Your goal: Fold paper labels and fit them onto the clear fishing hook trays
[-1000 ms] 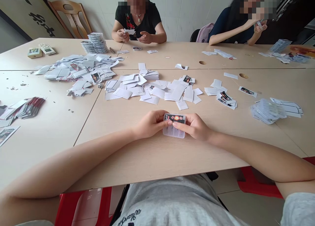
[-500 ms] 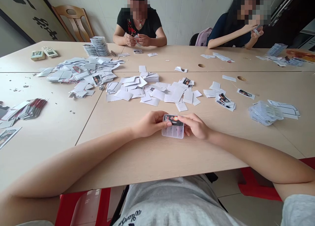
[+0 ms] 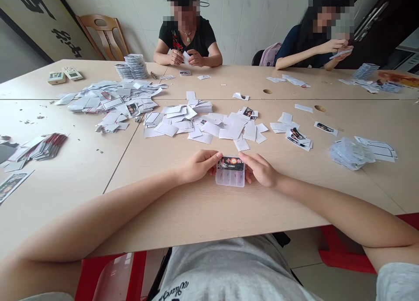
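Grey-shirted, the person (image 3: 235, 270) slants both forearms (image 3: 144, 192) inward, left hand (image 3: 198, 166) and right hand (image 3: 262, 168) grasping a small box (image 3: 230, 174) at frame centre, below scattered cards (image 3: 234, 129).

We angle both forearms inward to the clear case (image 3: 230, 177), our left arm (image 3: 108, 218) stretched in from its left and our right arm (image 3: 340, 207) from its right, elbows bent and well apart from it. Our left hand (image 3: 198, 166) grips its left side, left thumb (image 3: 214, 159) at the upper left corner; our right hand (image 3: 262, 169) grips its right side, right thumb (image 3: 247, 160) near the upper right corner. Our other fingers are mostly hidden.
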A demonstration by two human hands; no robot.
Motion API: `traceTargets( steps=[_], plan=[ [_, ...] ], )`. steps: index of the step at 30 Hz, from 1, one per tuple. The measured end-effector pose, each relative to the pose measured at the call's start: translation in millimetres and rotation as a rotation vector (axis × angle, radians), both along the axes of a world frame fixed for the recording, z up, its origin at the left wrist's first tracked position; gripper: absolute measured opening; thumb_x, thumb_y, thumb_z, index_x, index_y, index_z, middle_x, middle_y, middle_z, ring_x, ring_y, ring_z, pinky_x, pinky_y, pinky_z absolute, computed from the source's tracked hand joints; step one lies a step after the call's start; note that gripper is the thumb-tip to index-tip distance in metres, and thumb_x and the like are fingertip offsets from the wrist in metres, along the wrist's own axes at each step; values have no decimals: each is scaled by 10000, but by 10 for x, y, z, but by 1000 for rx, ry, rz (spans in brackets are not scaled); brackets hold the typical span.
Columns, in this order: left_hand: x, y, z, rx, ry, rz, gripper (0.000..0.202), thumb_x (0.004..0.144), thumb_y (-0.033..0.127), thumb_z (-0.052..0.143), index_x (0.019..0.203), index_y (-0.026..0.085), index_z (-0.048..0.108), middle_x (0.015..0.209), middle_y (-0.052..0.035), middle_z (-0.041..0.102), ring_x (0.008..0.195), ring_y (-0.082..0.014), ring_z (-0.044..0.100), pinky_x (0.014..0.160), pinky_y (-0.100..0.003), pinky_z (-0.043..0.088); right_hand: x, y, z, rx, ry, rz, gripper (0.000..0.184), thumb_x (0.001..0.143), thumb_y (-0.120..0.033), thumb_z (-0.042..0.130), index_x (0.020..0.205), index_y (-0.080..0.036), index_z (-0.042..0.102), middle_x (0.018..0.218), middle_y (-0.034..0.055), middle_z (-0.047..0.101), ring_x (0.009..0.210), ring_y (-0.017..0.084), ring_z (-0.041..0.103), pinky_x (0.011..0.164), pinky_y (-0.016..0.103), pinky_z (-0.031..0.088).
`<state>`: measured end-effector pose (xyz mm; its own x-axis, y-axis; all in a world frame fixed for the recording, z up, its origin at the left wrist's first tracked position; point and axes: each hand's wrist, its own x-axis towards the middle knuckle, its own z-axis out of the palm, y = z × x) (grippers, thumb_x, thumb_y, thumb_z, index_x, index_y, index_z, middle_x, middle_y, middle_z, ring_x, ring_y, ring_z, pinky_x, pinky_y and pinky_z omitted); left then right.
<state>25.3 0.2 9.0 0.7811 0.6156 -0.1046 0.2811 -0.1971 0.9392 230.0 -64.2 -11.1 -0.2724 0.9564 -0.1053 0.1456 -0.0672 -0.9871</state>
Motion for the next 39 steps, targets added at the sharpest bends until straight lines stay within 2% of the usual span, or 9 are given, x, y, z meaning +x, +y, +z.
traceTargets(
  steps=[6,10,15,20,26,29,32,35,39],
  plan=[
    [-5,13,-2,1,-8,31,451,907,524,400,725,134,537,658,-12,541,615,-121,515,607,-260,418,13,24,-20,-6,9,16,581,898,-618,342,639,-155,577,486,12,552,397,98,465,397,225,348],
    [13,41,-50,-209,-148,127,417,887,516,456,769,131,565,682,-17,540,612,-117,502,608,-264,416,43,54,15,-61,54,83,620,876,-659,333,716,-128,610,602,63,622,468,114,541,402,218,388],
    [35,74,-68,-423,-335,213,374,873,475,509,828,113,597,738,-43,585,649,-128,544,644,-279,440,76,77,92,-124,135,86,342,791,-490,622,770,-153,568,660,13,621,494,88,555,398,180,369],
    [36,75,-65,-476,-381,245,354,871,458,520,910,113,591,791,-60,612,665,-132,573,603,-261,443,125,159,117,-202,252,-25,281,767,-413,672,745,-165,541,559,-31,550,430,55,473,382,158,311],
    [36,55,-45,-468,-344,347,286,848,318,584,1080,166,512,985,-67,610,708,-127,605,607,-265,462,291,887,238,-126,370,-251,236,737,-310,713,703,-167,528,509,-49,483,410,46,401,355,154,288],
    [35,50,-42,-447,-325,340,289,826,268,609,1076,161,511,989,-63,592,708,-115,602,623,-265,467,322,1362,302,-98,438,-310,106,804,-242,607,782,-178,525,814,21,628,659,83,600,526,172,478],
    [33,48,-51,-407,-314,333,316,805,253,629,1084,165,510,994,-59,579,713,-111,602,637,-270,473,301,1594,296,-84,522,-400,55,787,-183,545,795,-186,490,1035,60,619,852,132,645,687,257,547],
    [23,57,-68,-371,-280,305,326,802,260,629,1092,171,511,1022,-61,572,731,-111,604,658,-275,477,310,1511,263,-88,517,-426,57,762,-172,532,799,-179,489,1092,78,612,897,157,652,731,280,549],
    [2,84,-90,-353,-241,264,311,802,289,630,1072,178,523,1010,-63,590,755,-124,603,692,-291,478,494,1124,333,15,339,-466,192,766,-217,551,950,-172,521,1089,96,632,860,181,668,765,317,531]
  ],
)
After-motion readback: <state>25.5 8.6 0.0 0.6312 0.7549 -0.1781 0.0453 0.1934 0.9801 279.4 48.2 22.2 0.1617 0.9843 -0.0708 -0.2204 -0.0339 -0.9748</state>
